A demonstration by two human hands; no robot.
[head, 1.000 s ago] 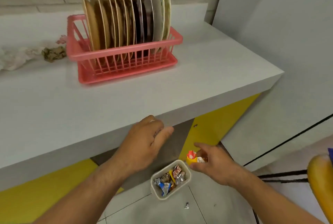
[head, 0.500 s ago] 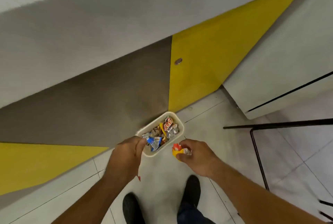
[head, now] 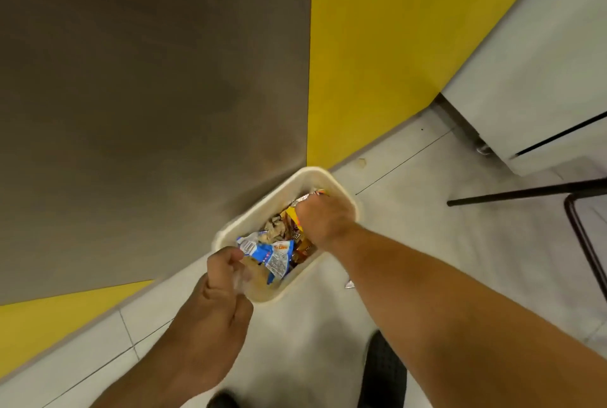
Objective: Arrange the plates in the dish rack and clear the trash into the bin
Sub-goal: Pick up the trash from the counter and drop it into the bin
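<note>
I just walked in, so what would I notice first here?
A cream bin on the floor, stuffed with colourful wrappers, sits just below centre. The right hand reaches into it while the left hand hovers at its near corner. Behind it stands a bright yellow panel.

One cream bin [head: 329, 173] is sitting on the floor [head: 427, 243]. Two hands are showing at it: one left hand [head: 216, 289], one right hand [head: 323, 220]. Crumpled wrappers [head: 282, 233] are filling it, too tangled to count, one blue-and-white wrapper [head: 269, 253] lying uppermost. One scrap [head: 349, 284] is lying outside. Two dark shoes [head: 384, 371] are showing.
</note>
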